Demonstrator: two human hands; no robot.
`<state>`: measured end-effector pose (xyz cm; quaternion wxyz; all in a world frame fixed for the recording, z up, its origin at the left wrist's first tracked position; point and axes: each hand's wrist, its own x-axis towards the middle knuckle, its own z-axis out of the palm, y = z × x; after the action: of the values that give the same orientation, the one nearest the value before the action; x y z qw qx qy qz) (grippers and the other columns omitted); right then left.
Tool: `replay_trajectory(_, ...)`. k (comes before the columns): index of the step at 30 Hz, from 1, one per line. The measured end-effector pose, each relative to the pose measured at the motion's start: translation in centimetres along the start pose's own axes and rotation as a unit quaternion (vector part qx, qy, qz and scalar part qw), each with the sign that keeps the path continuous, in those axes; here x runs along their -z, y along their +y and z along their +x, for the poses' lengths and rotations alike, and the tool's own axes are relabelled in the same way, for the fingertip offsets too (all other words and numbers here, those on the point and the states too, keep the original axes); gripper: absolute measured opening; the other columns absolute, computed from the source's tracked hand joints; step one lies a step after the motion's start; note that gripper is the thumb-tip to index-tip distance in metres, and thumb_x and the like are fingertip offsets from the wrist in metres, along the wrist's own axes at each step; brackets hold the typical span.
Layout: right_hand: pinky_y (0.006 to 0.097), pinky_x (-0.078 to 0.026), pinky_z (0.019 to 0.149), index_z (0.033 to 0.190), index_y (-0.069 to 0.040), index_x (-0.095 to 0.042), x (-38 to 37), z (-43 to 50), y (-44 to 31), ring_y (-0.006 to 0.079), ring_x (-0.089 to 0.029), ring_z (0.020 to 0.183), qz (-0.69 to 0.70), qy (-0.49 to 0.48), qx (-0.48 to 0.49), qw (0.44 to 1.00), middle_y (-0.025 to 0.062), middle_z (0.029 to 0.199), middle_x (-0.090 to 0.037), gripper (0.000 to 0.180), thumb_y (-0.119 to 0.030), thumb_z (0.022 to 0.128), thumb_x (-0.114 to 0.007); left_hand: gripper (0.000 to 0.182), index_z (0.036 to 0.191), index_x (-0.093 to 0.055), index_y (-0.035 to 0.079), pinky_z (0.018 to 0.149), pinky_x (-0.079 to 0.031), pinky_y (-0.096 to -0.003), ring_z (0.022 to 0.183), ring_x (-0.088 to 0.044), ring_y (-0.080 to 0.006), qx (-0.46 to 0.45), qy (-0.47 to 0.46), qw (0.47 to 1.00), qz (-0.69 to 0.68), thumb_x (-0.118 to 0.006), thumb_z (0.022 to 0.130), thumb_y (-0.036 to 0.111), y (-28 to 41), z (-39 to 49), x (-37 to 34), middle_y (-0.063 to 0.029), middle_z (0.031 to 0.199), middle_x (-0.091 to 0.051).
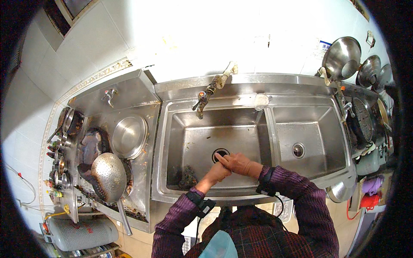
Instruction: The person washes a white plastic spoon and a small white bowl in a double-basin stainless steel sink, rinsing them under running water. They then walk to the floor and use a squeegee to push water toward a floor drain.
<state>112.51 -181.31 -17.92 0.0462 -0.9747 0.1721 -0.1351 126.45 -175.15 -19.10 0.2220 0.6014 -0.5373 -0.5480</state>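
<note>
Both hands meet over the left basin (200, 135) of a stainless steel double sink. My left hand (216, 174) has its fingers curled, and my right hand (240, 163) lies against it, fingers over its knuckles. Whether anything small is between them is hidden. Just beyond the fingertips is the dark, round drain opening (220, 151), partly covered by the hands. A dark, rough clump (188, 177), perhaps a scouring pad or food waste, rests in the basin's near left corner. Small scraps dot the basin floor. An old tap (206, 96) reaches over the basin's back edge.
The right basin (300, 129) has a drain strainer (298, 150). Left, a perforated strainer ladle (109, 177) extends its handle past the stove counter's front, near a metal basin (129, 137). Below stands a gas cylinder (85, 233). Large steel bowls (342, 58) lean at the back right.
</note>
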Motion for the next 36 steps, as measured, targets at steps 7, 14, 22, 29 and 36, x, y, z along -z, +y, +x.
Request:
replay_trajectory(7,0.0492,-0.045,0.060,0.127,-0.005,-0.026,-5.1,-2.3,-0.8,0.0412,-0.059,0.072,0.242,-0.087,-0.212,0.943,0.0235,0.081,-0.059,0.063,-0.015,0.074,-0.058,0.017,0.090,-0.050,0.004,0.049,-0.048,-0.0406,0.059,-0.062,-0.0297,-0.054,0.142,0.898,0.414,-0.053,0.079,0.017,-2.3,0.5,-2.3,-0.0124,0.071,-0.062)
replay_trajectory(14,0.0353,-0.041,0.043,0.096,-0.006,-0.051,-5.8,-4.0,-1.7,0.0208,-0.053,0.051,0.524,-0.027,-0.241,0.816,0.0068,0.067,-0.058,0.030,-0.017,0.071,-0.061,0.011,0.080,-0.045,0.013,0.044,-0.046,-0.0297,0.057,-0.059,-0.0156,-0.256,0.205,0.746,0.579,-0.055,0.075,0.017,-2.3,0.6,-3.1,-0.0012,0.067,-0.052)
replay_trajectory(22,0.0365,-0.044,0.059,0.108,-0.003,-0.049,-3.5,-4.4,-1.5,0.0213,-0.054,0.073,0.407,-0.046,-0.309,0.858,0.0123,0.092,-0.057,0.041,-0.008,0.069,-0.059,0.021,0.093,-0.048,0.011,0.052,-0.046,-0.0413,0.068,-0.061,-0.0276,-0.111,0.135,0.864,0.473,-0.058,0.076,0.018,-2.3,0.2,-3.9,-0.0098,0.077,-0.059)
replay_trajectory(29,0.0441,-0.038,0.089,0.127,-0.004,-0.039,-0.9,-5.1,-1.9,0.0276,-0.047,0.103,-0.050,0.171,0.014,0.984,0.0148,0.115,-0.048,0.052,-0.015,0.077,-0.052,0.038,0.112,-0.049,0.008,0.079,-0.044,-0.0393,0.100,-0.052,-0.0327,-0.236,-0.050,0.871,0.429,-0.057,0.075,0.011,-5.2,3.4,-0.9,-0.0164,0.108,-0.054)
replay_trajectory(36,0.0343,-0.042,0.076,0.127,-0.006,-0.039,0.1,-4.8,-1.0,0.0215,-0.051,0.093,-0.026,0.020,0.056,0.998,0.0082,0.100,-0.052,0.055,-0.020,0.077,-0.054,0.030,0.100,-0.054,0.004,0.075,-0.042,-0.0374,0.091,-0.050,-0.0289,-0.318,-0.096,0.865,0.377,-0.057,0.070,0.009,-4.1,1.8,-3.2,-0.0148,0.098,-0.053)
